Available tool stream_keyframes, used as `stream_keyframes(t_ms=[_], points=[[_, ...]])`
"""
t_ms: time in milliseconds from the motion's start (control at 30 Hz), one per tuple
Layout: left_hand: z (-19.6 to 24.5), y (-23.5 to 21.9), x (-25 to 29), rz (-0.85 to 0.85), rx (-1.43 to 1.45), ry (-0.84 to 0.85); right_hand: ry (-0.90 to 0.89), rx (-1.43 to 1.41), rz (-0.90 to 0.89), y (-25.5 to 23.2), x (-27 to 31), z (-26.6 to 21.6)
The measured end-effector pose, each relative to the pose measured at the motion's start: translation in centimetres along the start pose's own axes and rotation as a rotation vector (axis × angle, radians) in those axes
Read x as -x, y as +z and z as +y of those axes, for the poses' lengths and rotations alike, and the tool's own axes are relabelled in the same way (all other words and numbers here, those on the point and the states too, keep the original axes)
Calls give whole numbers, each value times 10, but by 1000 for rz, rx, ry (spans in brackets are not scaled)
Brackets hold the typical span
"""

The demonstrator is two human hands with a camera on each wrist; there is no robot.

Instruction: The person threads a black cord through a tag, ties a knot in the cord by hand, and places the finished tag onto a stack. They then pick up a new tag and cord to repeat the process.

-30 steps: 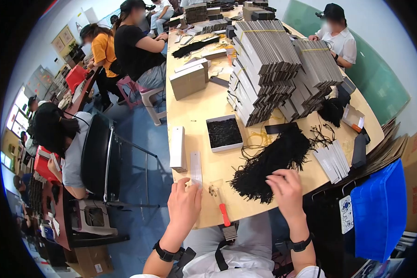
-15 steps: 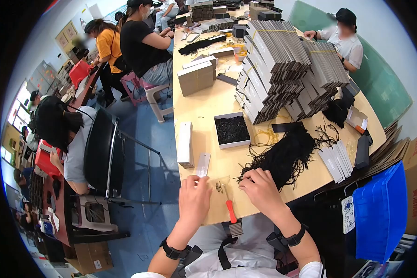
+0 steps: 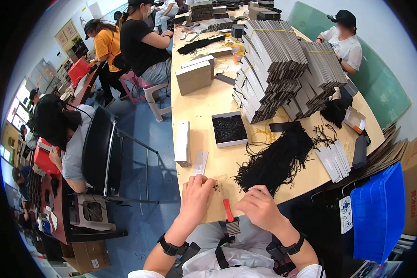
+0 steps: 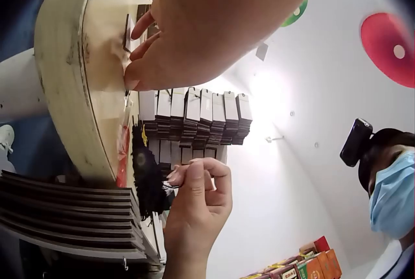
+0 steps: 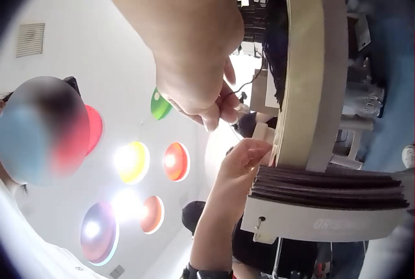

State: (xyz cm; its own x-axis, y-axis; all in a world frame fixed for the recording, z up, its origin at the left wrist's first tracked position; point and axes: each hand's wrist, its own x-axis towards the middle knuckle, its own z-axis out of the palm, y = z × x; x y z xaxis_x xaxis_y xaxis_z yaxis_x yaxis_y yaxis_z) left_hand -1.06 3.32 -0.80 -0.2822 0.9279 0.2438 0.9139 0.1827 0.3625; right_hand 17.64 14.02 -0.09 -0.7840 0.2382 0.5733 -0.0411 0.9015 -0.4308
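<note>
My left hand (image 3: 195, 198) has bent fingers at the small metal pieces (image 3: 217, 186) lying near the front edge; in the left wrist view its fingertips (image 4: 136, 71) are spread at the tabletop. Beside them lies a red-handled tool (image 3: 228, 211). Right of the tool, my right hand (image 3: 259, 207) is raised off the table, pinching a thin black cord (image 5: 249, 84) between thumb and fingers. A heap of black cords (image 3: 278, 160) spreads beyond it. Above my left hand lies a grey tag (image 3: 200, 163).
An upright white box (image 3: 182, 143) and a tray (image 3: 230, 144) of black pieces stand farther back. Tall stacks of grey tags (image 3: 273, 55) rise behind the cords. More tags (image 3: 333, 161) and a blue bin (image 3: 380, 213) are on the right. Several people sit around.
My right hand went left to the cord heap, then drew back toward me, away from it. My left hand has shifted slightly right, to the metal pieces.
</note>
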Motion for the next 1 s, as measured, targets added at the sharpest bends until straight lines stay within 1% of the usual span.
stream_keyframes(t_ms=[67,133,267,367,433,467,533,667,733,767,833,1000], points=[[-2,0,1,-19,15,1,40,18,8,-1,4,4],[-4,2,2,-15,107,-40,73,-16,4,0,6,7],[-1,-2,-1,2,116,-72,95,-65,21,3,10,15],[-3,0,-2,-49,88,-52,109,-88,29,6,12,19],[-4,0,-3,-62,236,-89,139,-139,74,9,13,23],[-3,1,-3,-63,235,-89,140,-140,75,10,14,25],[0,4,-3,4,349,-89,155,-164,76,13,17,29],[1,8,-5,51,306,-96,168,-188,85,14,17,30],[-2,14,-10,12,375,-178,179,-195,105,15,17,31],[-2,15,-13,10,373,-179,180,-197,105,15,17,31],[-1,19,-17,-15,459,-314,169,-158,89,14,18,31],[-2,24,-17,18,461,-341,161,-150,82,13,19,32]])
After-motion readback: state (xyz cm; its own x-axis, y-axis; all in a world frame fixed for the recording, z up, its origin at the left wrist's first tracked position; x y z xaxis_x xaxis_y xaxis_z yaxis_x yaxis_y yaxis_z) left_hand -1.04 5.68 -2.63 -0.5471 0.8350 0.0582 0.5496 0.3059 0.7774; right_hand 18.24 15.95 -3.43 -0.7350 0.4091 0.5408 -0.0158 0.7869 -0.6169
